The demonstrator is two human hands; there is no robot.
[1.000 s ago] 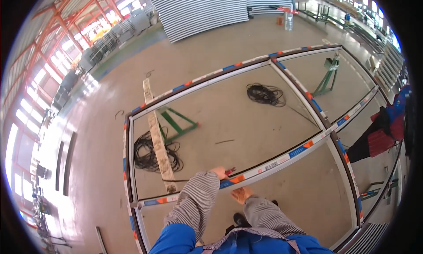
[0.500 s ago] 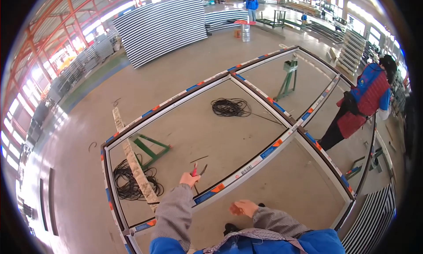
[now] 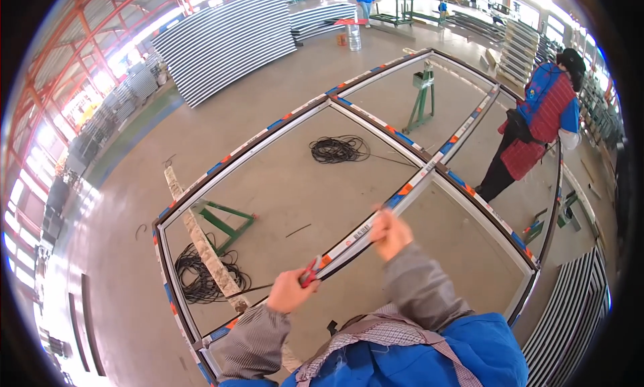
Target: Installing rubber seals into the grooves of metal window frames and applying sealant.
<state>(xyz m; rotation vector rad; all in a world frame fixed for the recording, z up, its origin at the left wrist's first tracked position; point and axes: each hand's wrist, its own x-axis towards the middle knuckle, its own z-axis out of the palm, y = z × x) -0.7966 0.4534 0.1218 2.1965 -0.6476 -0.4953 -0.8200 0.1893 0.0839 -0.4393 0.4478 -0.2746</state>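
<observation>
A large window-like frame of dark and light profiles with blue, orange and white tape spreads out before me. My left hand is closed around a red-handled tool like pliers or cutters, beside the frame's middle bar. A thin dark strip reaches from near that hand toward the left. Farther right, my right hand is at the same bar, its fingers curled together and a little blurred. Whatever it pinches is hidden.
Green trestles and a pale, worn beam stand under the frame. Coils of black cord lie on the floor. At the right, a co-worker stands by the frame. Striped panels are stacked behind; more striped profiles lie right.
My right hand has moved up and forward from near my body to the middle bar. The left hand, with the red-handled tool, has come back a little and turned toward the bar.
</observation>
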